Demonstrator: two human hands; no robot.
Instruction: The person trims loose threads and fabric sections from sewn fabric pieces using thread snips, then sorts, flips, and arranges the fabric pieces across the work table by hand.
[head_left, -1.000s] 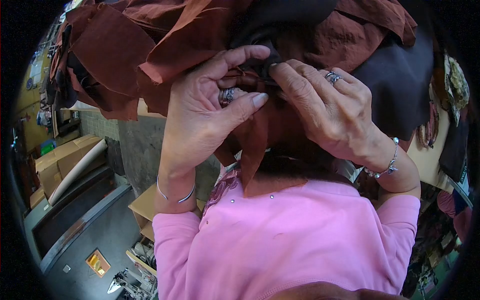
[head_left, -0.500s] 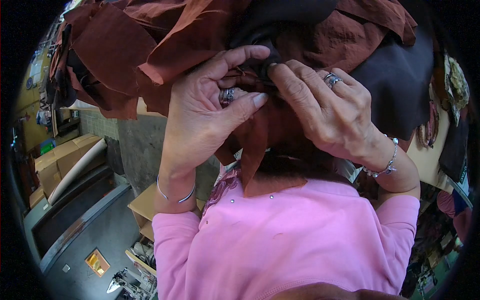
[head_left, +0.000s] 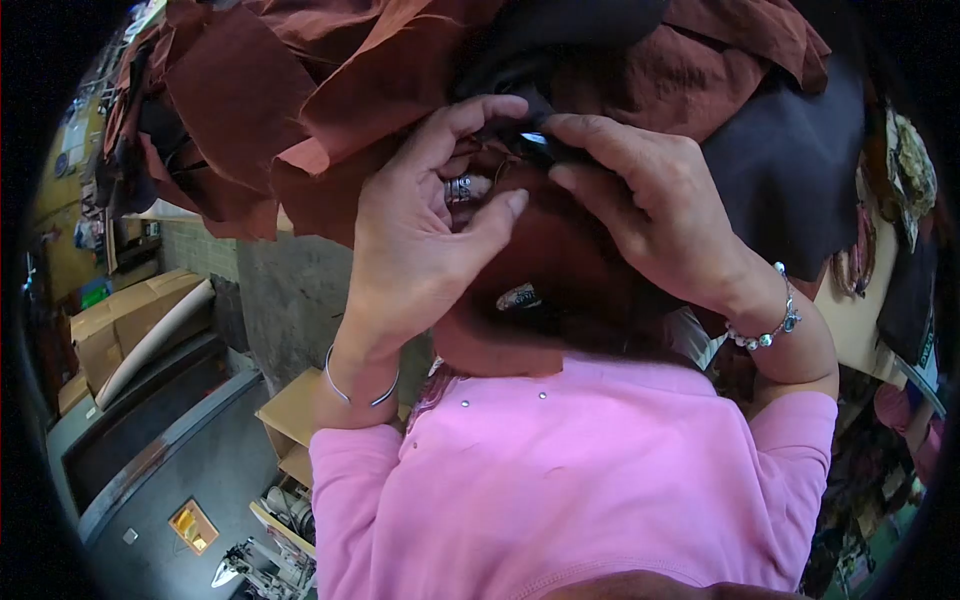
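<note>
Reddish-brown cloth (head_left: 400, 80) lies heaped in front of me, with dark, smooth cloth (head_left: 790, 170) at its right. My left hand (head_left: 435, 225) wears rings and a bangle. Its thumb and forefinger are apart, while the other fingers curl in against a fold of the brown cloth. Opposite it, my right hand (head_left: 650, 195) has its thumb and forefinger bent around a small dark thing with a bright glint (head_left: 534, 139), its kind unclear. Several fingers of that hand are hidden. A brown flap (head_left: 500, 345) hangs below the hands.
On the left are a cardboard box (head_left: 130, 325), a pale roll (head_left: 155, 340) and an open carton (head_left: 300, 410) close to my left elbow. A machine (head_left: 265, 570) stands at lower left. A crumpled plastic bag (head_left: 908, 170) hangs at right.
My right hand has turned and drawn slightly right, and a shiny thing now shows at its fingertips. My left hand has shifted a little right. The hanging brown cloth has spread wider.
</note>
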